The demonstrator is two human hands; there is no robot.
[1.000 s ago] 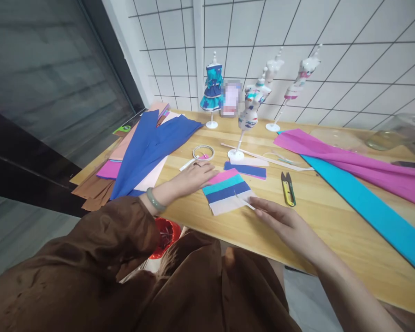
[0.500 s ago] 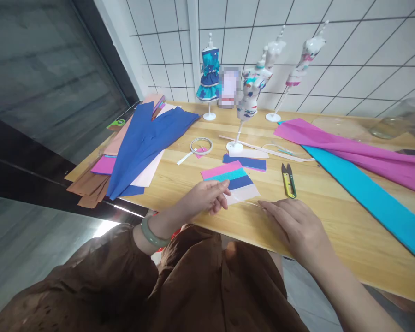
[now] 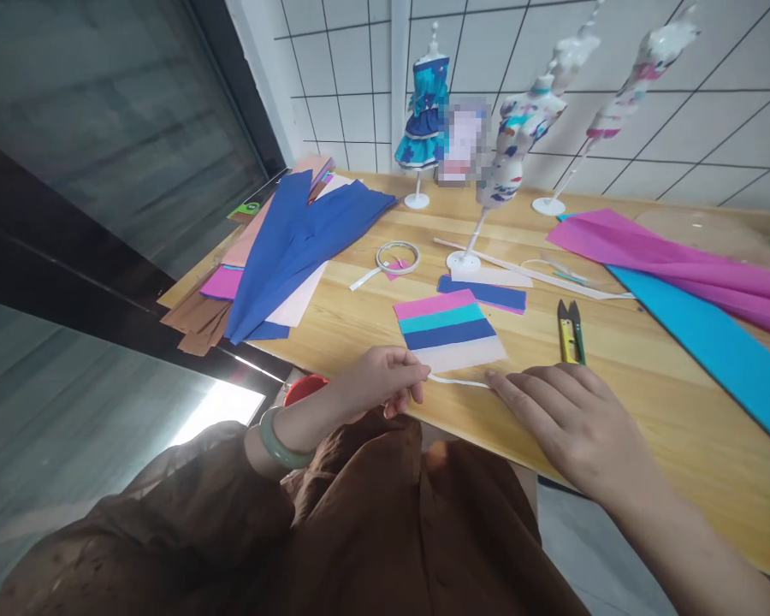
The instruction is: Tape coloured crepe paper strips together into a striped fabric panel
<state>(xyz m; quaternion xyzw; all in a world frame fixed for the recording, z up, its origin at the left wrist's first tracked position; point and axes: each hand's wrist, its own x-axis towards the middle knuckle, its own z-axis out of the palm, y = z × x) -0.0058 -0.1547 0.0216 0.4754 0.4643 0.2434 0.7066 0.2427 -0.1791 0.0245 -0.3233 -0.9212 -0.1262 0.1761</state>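
Note:
A thin white strip (image 3: 457, 382) spans the gap between my hands, close to the table's front edge. My left hand (image 3: 390, 376) pinches its left end between thumb and forefinger. At the other end, the fingertips of my right hand (image 3: 568, 419) hold the strip low over the wood. Just beyond it lies a panel of joined bands (image 3: 446, 327), pink, teal, blue and pale pink from far to near. Thread snips (image 3: 570, 329) with yellow and green handles rest beyond my right hand, which partly covers them.
Behind the panel lie a blue strip (image 3: 481, 293) and a roll of tape (image 3: 398, 257). Small mannequins (image 3: 513, 145) stand along the wall, one in a blue dress (image 3: 423, 120). Folded blue sheets (image 3: 295, 248) lie left; magenta (image 3: 680, 265) and turquoise (image 3: 699, 351) lengths lie right.
My left hand has drawn off the panel toward the front edge, so the panel's near band shows fully. The white strip is now plainly visible between my hands. The camera view has shifted.

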